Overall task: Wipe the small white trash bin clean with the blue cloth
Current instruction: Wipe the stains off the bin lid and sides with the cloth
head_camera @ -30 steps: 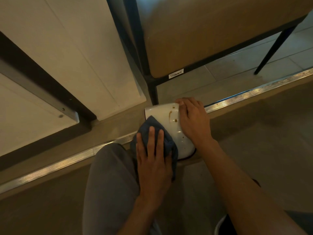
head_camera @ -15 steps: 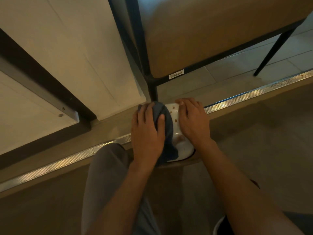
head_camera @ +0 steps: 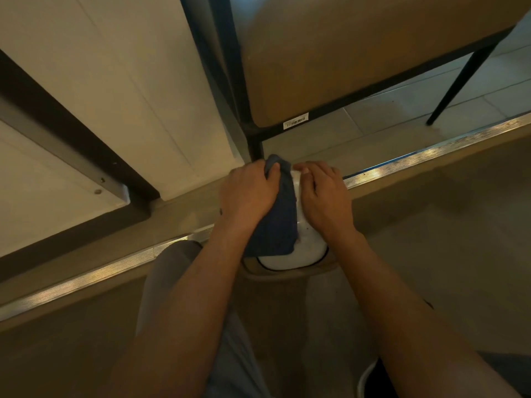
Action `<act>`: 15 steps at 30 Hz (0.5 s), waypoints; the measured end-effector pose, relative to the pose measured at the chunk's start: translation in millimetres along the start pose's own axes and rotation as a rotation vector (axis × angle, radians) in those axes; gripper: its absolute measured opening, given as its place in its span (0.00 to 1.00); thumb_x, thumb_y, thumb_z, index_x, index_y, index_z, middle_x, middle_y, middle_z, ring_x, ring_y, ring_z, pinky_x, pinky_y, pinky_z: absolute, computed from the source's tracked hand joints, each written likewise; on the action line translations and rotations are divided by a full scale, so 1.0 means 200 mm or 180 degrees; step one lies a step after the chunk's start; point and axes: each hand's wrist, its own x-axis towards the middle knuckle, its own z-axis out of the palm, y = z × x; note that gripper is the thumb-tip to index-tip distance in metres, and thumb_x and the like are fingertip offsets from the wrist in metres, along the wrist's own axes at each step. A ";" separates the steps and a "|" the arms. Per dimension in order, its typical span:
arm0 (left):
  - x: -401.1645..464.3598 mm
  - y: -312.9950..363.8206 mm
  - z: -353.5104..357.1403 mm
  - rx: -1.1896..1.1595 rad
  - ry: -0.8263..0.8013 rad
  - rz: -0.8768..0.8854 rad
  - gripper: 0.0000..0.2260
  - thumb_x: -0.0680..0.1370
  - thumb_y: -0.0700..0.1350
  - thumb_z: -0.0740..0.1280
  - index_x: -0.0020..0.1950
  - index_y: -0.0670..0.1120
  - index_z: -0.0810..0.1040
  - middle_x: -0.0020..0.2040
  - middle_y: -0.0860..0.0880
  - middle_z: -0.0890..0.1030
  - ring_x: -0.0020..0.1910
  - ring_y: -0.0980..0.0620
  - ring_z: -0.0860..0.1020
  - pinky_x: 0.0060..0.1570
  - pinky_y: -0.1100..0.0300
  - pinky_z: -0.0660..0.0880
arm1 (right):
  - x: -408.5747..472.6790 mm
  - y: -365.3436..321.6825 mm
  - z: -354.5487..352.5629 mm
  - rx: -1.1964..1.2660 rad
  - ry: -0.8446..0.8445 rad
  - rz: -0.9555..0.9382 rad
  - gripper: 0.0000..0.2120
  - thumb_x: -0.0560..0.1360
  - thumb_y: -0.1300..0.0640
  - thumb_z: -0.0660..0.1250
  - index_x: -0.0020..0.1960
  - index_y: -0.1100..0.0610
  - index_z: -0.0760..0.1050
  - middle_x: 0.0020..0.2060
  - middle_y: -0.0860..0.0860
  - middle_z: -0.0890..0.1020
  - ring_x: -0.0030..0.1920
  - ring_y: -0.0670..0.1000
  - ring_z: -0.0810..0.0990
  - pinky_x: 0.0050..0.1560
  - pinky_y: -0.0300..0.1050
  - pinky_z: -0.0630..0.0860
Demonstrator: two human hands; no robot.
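Although most of the small white trash bin (head_camera: 304, 248) is covered, its lid and near rim are seen low in the middle of the head view, on the floor just below the metal threshold strip (head_camera: 86, 277). The far part of the bin is hidden under both hands and the cloth; its body below the rim cannot be made out.

The blue cloth (head_camera: 275, 219) is bunched over the bin's left side and gripped by the left hand (head_camera: 247, 193): fingers are curled round the cloth's upper fold, thumb tucked against it. The lower cloth edge is draped over the bin's rim. How much cloth lies under the palm cannot be told.

The bin's right side is held by the right hand (head_camera: 324, 199), fingers bent over the far edge, palm pressed on the lid. Fingertips of the two hands are close together at the top, with a thin white strip of lid between them. A dark smudge is seen on the lid by the right wrist; detail is too dim to tell.

A grey trouser leg (head_camera: 166, 282) is partly hidden by the left forearm. A chair (head_camera: 344, 53) with black frame is cut off at the top edge; one leg is visible at right. A small label (head_camera: 296, 122) is on the frame, text unreadable.
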 end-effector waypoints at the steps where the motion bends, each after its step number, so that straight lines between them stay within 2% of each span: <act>1: -0.01 -0.01 0.00 0.0010 0.0058 0.0073 0.20 0.85 0.58 0.53 0.58 0.48 0.78 0.53 0.45 0.82 0.50 0.45 0.80 0.51 0.51 0.76 | 0.00 0.00 0.00 0.0004 0.0007 0.0018 0.16 0.83 0.56 0.53 0.60 0.57 0.79 0.58 0.53 0.80 0.58 0.47 0.73 0.59 0.43 0.68; 3: -0.11 -0.05 0.04 -0.0091 0.0329 0.0364 0.20 0.85 0.58 0.53 0.65 0.48 0.76 0.62 0.45 0.80 0.61 0.44 0.77 0.60 0.50 0.74 | 0.00 -0.01 -0.01 -0.0001 -0.0017 0.0040 0.15 0.84 0.56 0.54 0.60 0.57 0.78 0.58 0.53 0.80 0.57 0.41 0.69 0.61 0.45 0.69; 4: -0.19 -0.08 0.07 -0.0207 0.0460 0.0491 0.20 0.85 0.57 0.53 0.71 0.49 0.72 0.69 0.46 0.76 0.68 0.43 0.73 0.67 0.51 0.69 | -0.01 -0.01 -0.01 -0.0011 -0.0018 0.0049 0.14 0.84 0.57 0.55 0.60 0.57 0.78 0.58 0.53 0.80 0.58 0.41 0.69 0.61 0.47 0.70; 6: -0.39 -0.13 0.14 -0.0423 0.0628 0.0510 0.22 0.85 0.56 0.54 0.78 0.51 0.64 0.80 0.49 0.63 0.79 0.46 0.59 0.77 0.53 0.57 | -0.01 -0.01 -0.01 -0.0031 0.0002 0.0074 0.14 0.84 0.56 0.55 0.60 0.56 0.78 0.58 0.52 0.80 0.59 0.46 0.72 0.59 0.47 0.71; 8: -0.57 -0.15 0.22 -0.0416 0.0757 0.0530 0.24 0.85 0.53 0.55 0.81 0.50 0.58 0.83 0.49 0.54 0.82 0.48 0.50 0.79 0.48 0.52 | 0.00 0.00 -0.01 -0.0031 -0.0027 0.0123 0.14 0.84 0.55 0.55 0.61 0.55 0.78 0.59 0.51 0.79 0.60 0.49 0.72 0.58 0.44 0.69; 10: -0.67 -0.16 0.29 -0.0351 0.0925 0.0645 0.25 0.85 0.50 0.56 0.81 0.47 0.57 0.82 0.44 0.54 0.82 0.48 0.49 0.77 0.39 0.56 | -0.01 0.00 -0.01 -0.0022 -0.0053 0.0130 0.14 0.84 0.55 0.55 0.62 0.55 0.77 0.59 0.51 0.79 0.61 0.50 0.72 0.58 0.44 0.69; 11: -0.67 -0.16 0.31 -0.0456 0.0947 0.0640 0.25 0.85 0.50 0.56 0.81 0.48 0.56 0.82 0.44 0.53 0.82 0.49 0.48 0.77 0.38 0.58 | -0.01 0.00 -0.01 -0.0009 -0.0074 0.0133 0.14 0.84 0.55 0.55 0.62 0.54 0.77 0.60 0.51 0.79 0.61 0.50 0.72 0.58 0.44 0.69; 13: -0.58 -0.15 0.27 -0.0885 0.0876 0.0472 0.24 0.85 0.51 0.56 0.81 0.50 0.56 0.83 0.47 0.53 0.82 0.52 0.49 0.78 0.44 0.57 | -0.01 0.01 -0.01 0.0027 -0.0134 0.0147 0.14 0.84 0.54 0.55 0.63 0.54 0.76 0.60 0.51 0.78 0.62 0.50 0.72 0.58 0.44 0.69; 15: -0.46 -0.13 0.20 -0.1202 0.0755 0.0151 0.22 0.85 0.54 0.55 0.79 0.50 0.61 0.81 0.48 0.59 0.79 0.52 0.58 0.75 0.56 0.58 | -0.01 0.01 -0.01 0.0039 -0.0148 0.0153 0.14 0.84 0.54 0.55 0.63 0.54 0.76 0.61 0.51 0.78 0.62 0.50 0.72 0.60 0.45 0.70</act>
